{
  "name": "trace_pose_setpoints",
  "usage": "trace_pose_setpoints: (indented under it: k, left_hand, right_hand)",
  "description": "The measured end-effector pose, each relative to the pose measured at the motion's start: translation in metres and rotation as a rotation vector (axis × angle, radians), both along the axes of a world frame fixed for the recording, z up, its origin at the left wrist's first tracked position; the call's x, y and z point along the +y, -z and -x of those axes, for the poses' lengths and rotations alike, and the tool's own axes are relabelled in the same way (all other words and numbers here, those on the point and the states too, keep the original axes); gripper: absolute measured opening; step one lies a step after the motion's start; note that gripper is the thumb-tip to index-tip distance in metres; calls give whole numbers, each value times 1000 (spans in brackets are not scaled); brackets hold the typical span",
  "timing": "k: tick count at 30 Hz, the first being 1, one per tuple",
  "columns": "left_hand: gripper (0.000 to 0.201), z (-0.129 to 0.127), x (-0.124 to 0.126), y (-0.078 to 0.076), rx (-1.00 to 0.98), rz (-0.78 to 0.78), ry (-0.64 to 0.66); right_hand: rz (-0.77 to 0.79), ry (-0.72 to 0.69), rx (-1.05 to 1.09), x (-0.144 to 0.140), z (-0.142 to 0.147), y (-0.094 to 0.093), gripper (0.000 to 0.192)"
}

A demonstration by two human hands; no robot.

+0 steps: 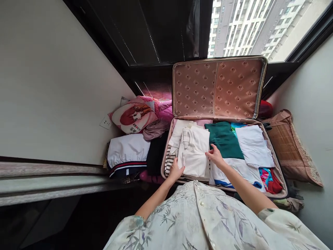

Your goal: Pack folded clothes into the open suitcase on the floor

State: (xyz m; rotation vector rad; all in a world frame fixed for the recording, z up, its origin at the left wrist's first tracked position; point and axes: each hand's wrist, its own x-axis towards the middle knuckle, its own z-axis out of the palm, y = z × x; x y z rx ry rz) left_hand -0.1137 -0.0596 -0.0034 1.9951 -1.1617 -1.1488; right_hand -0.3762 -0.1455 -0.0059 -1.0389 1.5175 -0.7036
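An open suitcase (pixel 221 118) holds folded clothes. In its left half a folded white garment (pixel 196 152) with a band-like strip on top lies over other pale clothes and a striped black-and-white cloth (pixel 169 161). My left hand (pixel 177 171) grips this garment at its lower left edge, thumb on top. At its right edge my right hand (pixel 215 156) pinches the fabric, with the other fingers bent over the neighbouring pile. Beside it lie a dark green folded garment (pixel 224 139) and a white folded garment (pixel 253 146).
The suitcase lid (pixel 218 88) stands upright against the window. Left of the case are a cartoon pillow (pixel 135 116), folded white clothes (pixel 128 149) and a mauve cloth (pixel 156 130). A brown woven cushion (pixel 292 149) leans at the right, by the wall.
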Motion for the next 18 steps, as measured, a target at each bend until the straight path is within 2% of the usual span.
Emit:
trace_pose_setpoints:
  k: [4,7,9,11,15,18]
  left_hand:
    - [49,-1,4,12,-159,121,30]
    - [48,-3,-2,13,-193,191,65]
    - [51,-4,-8,16,-195,176,78]
    - [56,-4,-14,21,-188,131,76]
    - [57,-3,-24,30,-179,62,85]
    - [52,-6,-27,25,-175,15,141]
  right_hand:
    - [218,20,349,-1,60,18,68]
    - [337,50,720,-6,117,20,60]
    - [278,39,945,-6,146,15,62]
    - [154,-2,1088,-3,162,9,67]
    - [-18,-44,1185,-1,172,-6,61]
    - [-62,-89,1224,-6,174,-15,54]
